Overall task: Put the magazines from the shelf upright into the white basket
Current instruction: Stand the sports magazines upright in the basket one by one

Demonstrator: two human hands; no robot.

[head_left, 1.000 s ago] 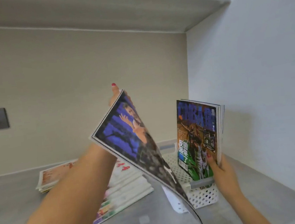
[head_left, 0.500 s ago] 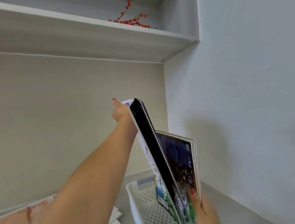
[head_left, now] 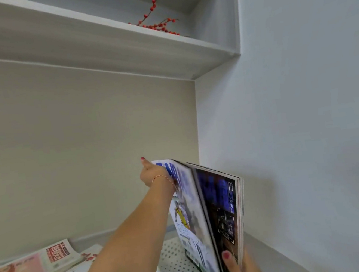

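My left hand (head_left: pixel 151 172) grips the top edge of a basketball magazine (head_left: pixel 186 204) and holds it nearly upright over the white perforated basket (head_left: pixel 178 268). To its right, several magazines (head_left: pixel 222 202) stand upright in the basket, dark blue cover facing me. My right hand (head_left: pixel 240 267) holds that group at its lower edge, thumb on the cover. The basket's lower part is cut off by the frame. More magazines (head_left: pixel 32 266) lie in a flat pile on the shelf surface at the left.
The basket sits in the right corner, close to the white side wall (head_left: pixel 309 143) and the beige back wall (head_left: pixel 87 157). An upper shelf (head_left: pixel 97 49) overhead carries a red berry branch (head_left: pixel 157 24).
The view tilted further up. The held magazine swung from slanted and face-down to nearly upright against the standing group. My right hand stayed on the standing magazines.
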